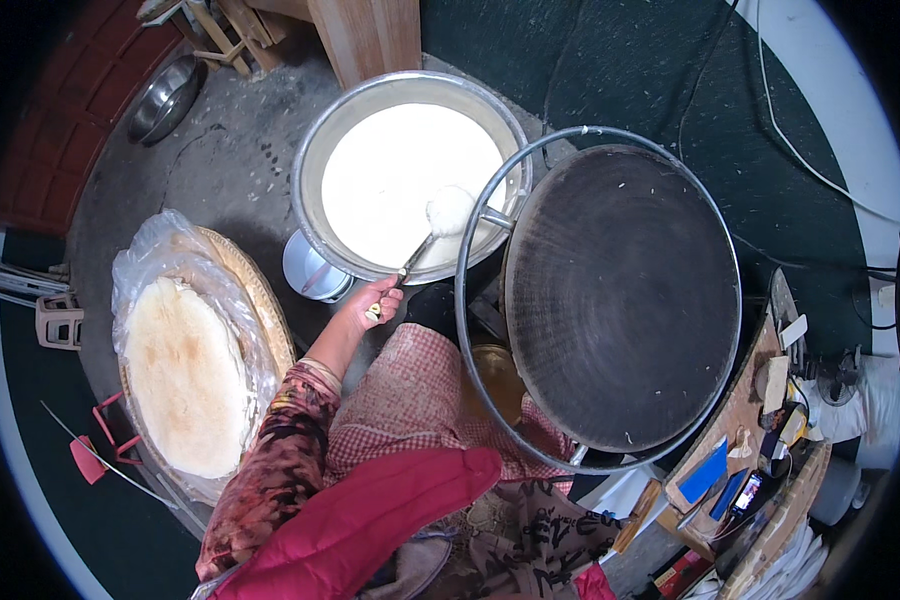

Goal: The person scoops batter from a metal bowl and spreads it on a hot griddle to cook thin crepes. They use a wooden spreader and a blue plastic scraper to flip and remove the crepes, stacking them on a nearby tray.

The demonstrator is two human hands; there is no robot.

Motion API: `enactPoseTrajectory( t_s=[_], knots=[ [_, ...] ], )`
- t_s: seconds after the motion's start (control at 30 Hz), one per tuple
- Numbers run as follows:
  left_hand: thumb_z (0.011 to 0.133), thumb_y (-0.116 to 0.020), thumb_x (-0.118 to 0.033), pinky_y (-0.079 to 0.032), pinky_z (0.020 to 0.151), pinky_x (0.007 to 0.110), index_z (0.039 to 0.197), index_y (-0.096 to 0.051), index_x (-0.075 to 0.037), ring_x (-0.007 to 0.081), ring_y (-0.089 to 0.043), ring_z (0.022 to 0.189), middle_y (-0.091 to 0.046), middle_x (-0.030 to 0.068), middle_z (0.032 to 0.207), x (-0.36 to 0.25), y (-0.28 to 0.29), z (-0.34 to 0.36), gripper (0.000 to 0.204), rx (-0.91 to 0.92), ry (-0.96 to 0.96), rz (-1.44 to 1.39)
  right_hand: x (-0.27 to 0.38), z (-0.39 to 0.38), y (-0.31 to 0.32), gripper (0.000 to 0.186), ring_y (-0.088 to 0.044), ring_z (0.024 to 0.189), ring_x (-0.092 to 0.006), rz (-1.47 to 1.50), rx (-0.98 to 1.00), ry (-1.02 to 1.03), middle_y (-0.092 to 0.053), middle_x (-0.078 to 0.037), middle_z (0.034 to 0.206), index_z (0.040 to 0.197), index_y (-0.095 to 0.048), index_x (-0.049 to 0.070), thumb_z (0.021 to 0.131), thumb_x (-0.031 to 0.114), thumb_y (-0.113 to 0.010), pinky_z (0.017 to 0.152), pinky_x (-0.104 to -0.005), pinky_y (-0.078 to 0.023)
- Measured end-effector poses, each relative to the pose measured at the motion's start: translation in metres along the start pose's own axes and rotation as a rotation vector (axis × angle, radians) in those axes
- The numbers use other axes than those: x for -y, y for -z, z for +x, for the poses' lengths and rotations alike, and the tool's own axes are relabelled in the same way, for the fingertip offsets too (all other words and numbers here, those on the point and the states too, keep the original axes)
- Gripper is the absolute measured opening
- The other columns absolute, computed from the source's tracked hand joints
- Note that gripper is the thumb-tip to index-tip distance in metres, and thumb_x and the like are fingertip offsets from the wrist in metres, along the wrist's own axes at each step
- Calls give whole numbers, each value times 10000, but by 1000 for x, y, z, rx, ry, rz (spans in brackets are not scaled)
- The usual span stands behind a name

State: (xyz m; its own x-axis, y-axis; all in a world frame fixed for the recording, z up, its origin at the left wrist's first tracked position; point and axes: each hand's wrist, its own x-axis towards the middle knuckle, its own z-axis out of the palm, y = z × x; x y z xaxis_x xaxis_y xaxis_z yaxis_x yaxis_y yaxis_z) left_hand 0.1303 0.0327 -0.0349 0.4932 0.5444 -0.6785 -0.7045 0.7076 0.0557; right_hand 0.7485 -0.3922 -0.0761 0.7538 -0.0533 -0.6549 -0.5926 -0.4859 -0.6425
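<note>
My left hand (378, 302) is closed round the handle of a ladle (419, 252), at the near rim of a wide metal basin (303, 190). White batter-like liquid (390, 150) fills much of the basin. The ladle's bowl, coated in white, rests at the liquid's surface toward the right side. Just right of the basin sits a large round dark griddle (625, 290), encircled by a grey metal ring (459, 300) that overlaps the basin's edge in this view. Its surface shows a few pale specks. My right hand is out of sight.
On the left, pale round flatbread (185, 375) lies on clear plastic (155, 240) over a woven tray (260, 290). A white bucket (310, 265) stands under the basin's near left edge. Another metal bowl (165, 100) is farther back. Right of the griddle, a cluttered wooden table (715, 430) holds small items.
</note>
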Motion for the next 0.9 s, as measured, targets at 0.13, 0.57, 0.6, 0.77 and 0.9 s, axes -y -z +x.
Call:
enactPoseTrajectory(
  t_s=[0.13,0.57,0.6,0.77,0.9],
  knots=[
    [916,-488,-231,-312,354,184,1000,-493,-106,54,-358,429,-420,-23,628,-4,5,-9,151,6,6,2,0,-6,7,408,-351,473,-110,29,8,21,-367,28,523,689,-500,132,894,477,-424,466,-252,-288],
    [926,-457,-239,-331,370,193,1076,-486,-87,62,-379,446,-439,-13,650,-19,-6,-50,215,52,-68,74,17,10,121,447,-355,477,-105,145,-149,219,-372,29,525,704,-516,121,904,503,-400,468,-250,-289],
    [928,-452,-239,-331,369,193,1086,-482,-83,61,-378,444,-441,-12,651,-21,-10,-55,224,71,-77,83,24,14,133,450,-355,477,-104,154,-167,256,-373,29,525,705,-518,120,905,505,-398,468,-249,-289],
    [920,-465,-234,-341,370,198,1185,-440,-50,67,-358,429,-439,5,659,-29,-32,-75,324,112,-117,63,56,21,169,485,-370,498,-113,264,-170,388,-394,22,542,838,-578,77,909,514,-382,487,-267,-314],
    [930,-429,-241,-338,375,207,1080,-495,-46,79,-385,461,-461,14,671,-33,-47,-87,255,131,-94,26,40,1,155,515,-373,529,-115,218,-293,385,-407,21,580,1034,-587,37,915,497,-387,515,-283,-334]
  ],
)
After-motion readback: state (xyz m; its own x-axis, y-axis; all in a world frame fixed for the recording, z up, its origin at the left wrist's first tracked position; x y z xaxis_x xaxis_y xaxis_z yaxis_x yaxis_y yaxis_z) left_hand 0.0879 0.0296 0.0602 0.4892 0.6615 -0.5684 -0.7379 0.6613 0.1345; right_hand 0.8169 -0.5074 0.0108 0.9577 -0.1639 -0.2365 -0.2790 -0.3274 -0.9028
